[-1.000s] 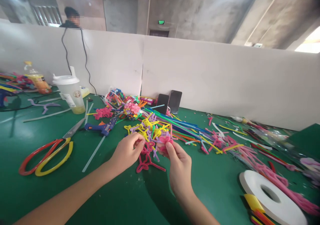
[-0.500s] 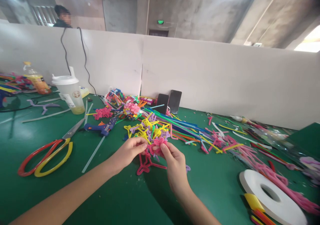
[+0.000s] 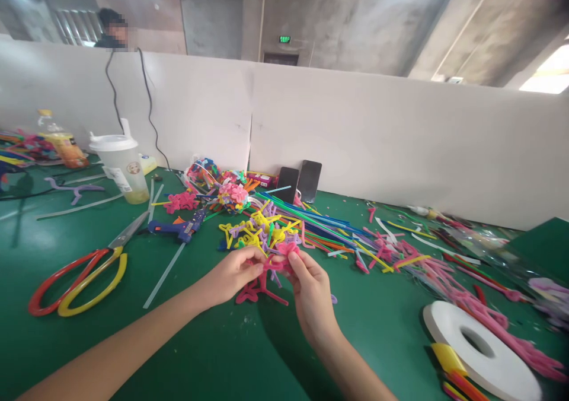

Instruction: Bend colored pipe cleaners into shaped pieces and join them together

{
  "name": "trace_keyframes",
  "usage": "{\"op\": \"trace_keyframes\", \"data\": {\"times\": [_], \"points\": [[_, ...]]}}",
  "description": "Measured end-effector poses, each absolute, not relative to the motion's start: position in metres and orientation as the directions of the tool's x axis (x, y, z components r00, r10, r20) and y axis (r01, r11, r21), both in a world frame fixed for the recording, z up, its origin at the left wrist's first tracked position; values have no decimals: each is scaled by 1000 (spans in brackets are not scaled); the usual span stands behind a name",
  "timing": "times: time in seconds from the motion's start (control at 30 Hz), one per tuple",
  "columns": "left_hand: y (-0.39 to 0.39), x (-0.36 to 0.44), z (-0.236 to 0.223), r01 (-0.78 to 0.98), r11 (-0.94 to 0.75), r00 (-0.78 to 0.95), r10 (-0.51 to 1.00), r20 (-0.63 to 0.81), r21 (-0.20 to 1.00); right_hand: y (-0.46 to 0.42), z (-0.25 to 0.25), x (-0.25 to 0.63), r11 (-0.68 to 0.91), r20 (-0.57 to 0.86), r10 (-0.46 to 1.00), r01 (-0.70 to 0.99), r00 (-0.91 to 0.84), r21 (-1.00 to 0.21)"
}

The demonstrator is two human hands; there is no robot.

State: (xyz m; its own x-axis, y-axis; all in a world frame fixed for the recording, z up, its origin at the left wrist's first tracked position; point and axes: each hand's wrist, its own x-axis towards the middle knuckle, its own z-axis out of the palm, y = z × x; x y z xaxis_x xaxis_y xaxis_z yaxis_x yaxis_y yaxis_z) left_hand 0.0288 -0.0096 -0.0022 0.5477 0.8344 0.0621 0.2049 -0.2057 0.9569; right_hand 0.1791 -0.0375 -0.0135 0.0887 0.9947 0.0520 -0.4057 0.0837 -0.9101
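Between my two hands is a pink pipe-cleaner flower, bent into loops. My left hand pinches its left side with thumb and forefinger. My right hand is closed on its right side, the thumb pressing on the loops. Just below my fingers, more bent pink pipe cleaners show; whether they are joined to the flower I cannot tell. Right behind my hands lies a pile of bent yellow, purple and green pipe cleaners.
Scissors and a blue glue gun lie left. A lidded cup and a bottle stand behind them. Straight pipe cleaners, two phones and a white partition are beyond. A white tape roll lies right.
The pink flower has turned between my fingers, and its lower pink pieces have swung slightly left and up. Both hands keep their pinch. The whole view has shifted a little.
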Motion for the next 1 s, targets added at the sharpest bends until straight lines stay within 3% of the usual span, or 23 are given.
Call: {"op": "trace_keyframes", "data": {"times": [0.13, 0.4, 0.57, 0.67, 0.83, 1.0], "points": [[-11, 31, -4, 175, -162, 541, 840, 42, 971, -37, -14, 179, 80, 55, 996, -395, 75, -915], [-13, 33, -9, 22, 104, 518, 850, -100, 994, -37, -18, 179, 100, 89, 995, -296, 50, -950], [-11, 29, -3, -43, 159, 483, 868, -119, 986, -35, -20, 182, 100, 26, 972, -309, 235, -946], [-11, 28, -1, -87, 108, 399, 915, -65, 990, -35, -23, 179, 34, -64, 967, -372, 248, -928], [-14, 36, -6, 68, -131, 288, 952, 107, 989, -43, -25, 167, -47, -120, 982, -433, 143, -900], [-17, 42, -9, 176, -189, 256, 956, 141, 966, -47, -25, 163, -54, -119, 986, -444, 119, -895]]}}
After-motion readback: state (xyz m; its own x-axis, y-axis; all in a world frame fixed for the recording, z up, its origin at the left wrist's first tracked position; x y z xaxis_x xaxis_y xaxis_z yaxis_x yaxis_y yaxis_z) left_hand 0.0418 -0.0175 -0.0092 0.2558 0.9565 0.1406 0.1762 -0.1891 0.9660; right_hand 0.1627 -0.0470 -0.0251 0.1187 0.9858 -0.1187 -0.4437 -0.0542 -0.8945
